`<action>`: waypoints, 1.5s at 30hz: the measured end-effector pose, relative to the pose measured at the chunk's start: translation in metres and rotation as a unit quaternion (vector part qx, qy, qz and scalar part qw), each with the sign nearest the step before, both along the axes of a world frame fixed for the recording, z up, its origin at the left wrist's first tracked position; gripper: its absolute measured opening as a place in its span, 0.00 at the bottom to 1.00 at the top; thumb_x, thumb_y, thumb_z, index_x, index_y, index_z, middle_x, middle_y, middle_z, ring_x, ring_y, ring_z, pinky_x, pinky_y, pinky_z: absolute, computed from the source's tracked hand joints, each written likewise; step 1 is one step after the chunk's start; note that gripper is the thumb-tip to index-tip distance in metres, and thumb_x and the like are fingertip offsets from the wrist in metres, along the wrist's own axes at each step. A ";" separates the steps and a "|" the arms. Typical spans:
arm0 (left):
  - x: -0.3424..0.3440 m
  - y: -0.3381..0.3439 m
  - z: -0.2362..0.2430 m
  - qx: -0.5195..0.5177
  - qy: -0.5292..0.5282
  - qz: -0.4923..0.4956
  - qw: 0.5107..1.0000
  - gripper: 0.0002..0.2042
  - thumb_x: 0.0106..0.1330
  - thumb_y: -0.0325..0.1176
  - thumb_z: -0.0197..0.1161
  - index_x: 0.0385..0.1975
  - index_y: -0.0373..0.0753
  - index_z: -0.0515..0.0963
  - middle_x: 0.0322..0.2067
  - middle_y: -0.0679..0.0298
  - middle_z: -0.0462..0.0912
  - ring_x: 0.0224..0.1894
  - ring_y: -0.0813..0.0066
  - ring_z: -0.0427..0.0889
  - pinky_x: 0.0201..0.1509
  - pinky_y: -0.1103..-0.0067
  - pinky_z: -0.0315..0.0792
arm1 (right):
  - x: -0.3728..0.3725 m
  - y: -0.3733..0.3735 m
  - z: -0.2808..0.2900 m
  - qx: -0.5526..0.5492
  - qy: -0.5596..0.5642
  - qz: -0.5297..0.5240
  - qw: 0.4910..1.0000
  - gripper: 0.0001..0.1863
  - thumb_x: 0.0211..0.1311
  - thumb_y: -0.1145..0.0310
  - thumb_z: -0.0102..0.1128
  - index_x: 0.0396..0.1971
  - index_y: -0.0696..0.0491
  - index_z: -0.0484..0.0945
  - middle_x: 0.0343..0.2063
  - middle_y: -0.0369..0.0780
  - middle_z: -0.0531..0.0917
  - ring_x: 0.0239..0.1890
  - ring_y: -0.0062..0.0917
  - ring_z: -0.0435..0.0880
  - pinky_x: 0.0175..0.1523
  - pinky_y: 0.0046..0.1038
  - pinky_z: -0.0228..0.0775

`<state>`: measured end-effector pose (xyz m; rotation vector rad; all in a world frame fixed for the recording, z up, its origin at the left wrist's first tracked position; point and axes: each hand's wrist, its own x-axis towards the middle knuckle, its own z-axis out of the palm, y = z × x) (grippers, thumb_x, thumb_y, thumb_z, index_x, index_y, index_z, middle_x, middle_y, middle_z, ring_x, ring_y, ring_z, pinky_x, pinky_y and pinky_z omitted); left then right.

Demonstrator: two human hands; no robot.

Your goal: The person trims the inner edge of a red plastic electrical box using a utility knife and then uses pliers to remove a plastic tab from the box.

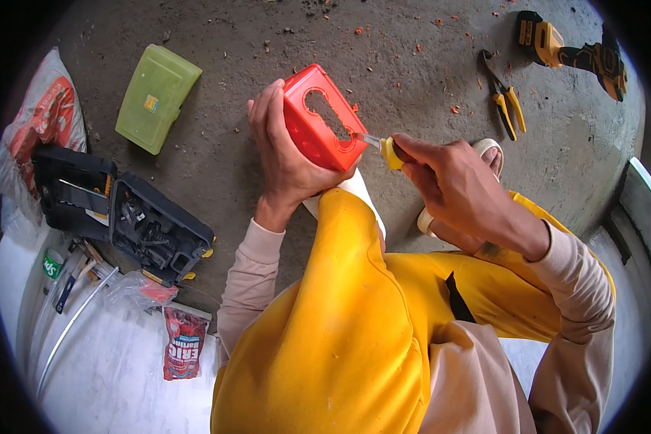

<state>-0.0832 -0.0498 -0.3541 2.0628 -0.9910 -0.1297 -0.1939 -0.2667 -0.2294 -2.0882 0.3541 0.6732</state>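
Observation:
A red plastic box (316, 150) with an elongated cut-out in its face is held in my left hand (282, 152), resting above my raised yellow-trousered knee. My right hand (441, 184) grips a tool with a yellow handle (391, 153) and a short metal blade, its tip at the lower right end of the cut-out. Small red shreds cling to the cut edge. My fingertips on the far left side of the box are partly hidden.
A green translucent case (152, 126), an open black tool case (159, 224), a bag (43, 116), metal rods (79, 322) and a red packet (184, 347) lie left. Pliers (508, 112) and a cordless drill (557, 50) lie upper right on concrete (412, 87) scattered with debris.

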 end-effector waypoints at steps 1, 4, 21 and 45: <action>0.000 0.000 0.000 0.000 0.000 0.000 1.000 0.68 0.35 0.49 0.90 0.76 0.33 0.50 0.70 0.45 0.59 0.73 0.43 0.59 0.76 0.54 0.59 | 0.000 0.000 0.000 0.000 0.000 0.000 1.000 0.19 0.66 0.80 0.58 0.57 0.62 0.79 0.28 0.51 0.84 0.26 0.47 0.85 0.34 0.40 0.74; -0.001 0.001 -0.001 -0.006 -0.003 0.001 1.000 0.68 0.35 0.50 0.89 0.76 0.33 0.50 0.70 0.45 0.59 0.73 0.44 0.59 0.75 0.54 0.59 | -0.003 0.003 0.000 0.002 0.010 -0.006 1.000 0.20 0.66 0.80 0.58 0.58 0.62 0.78 0.28 0.52 0.84 0.28 0.49 0.85 0.36 0.42 0.74; -0.007 0.003 -0.009 -0.014 -0.026 0.036 0.999 0.66 0.38 0.56 0.86 0.76 0.36 0.50 0.70 0.48 0.63 0.72 0.45 0.63 0.76 0.41 0.49 | 0.004 -0.017 0.026 0.186 0.193 -0.188 0.945 0.20 0.75 0.69 0.54 0.62 0.63 0.73 0.23 0.39 0.80 0.21 0.24 0.79 0.30 0.29 0.70; 0.000 -0.009 0.004 0.024 0.006 0.015 1.000 0.68 0.31 0.44 0.89 0.76 0.38 0.51 0.70 0.48 0.62 0.72 0.44 0.61 0.75 0.53 0.60 | 0.041 0.010 -0.062 0.003 -0.033 -0.099 0.995 0.11 0.56 0.66 0.66 0.26 0.59 0.79 0.19 0.52 0.80 0.24 0.50 0.79 0.34 0.42 0.74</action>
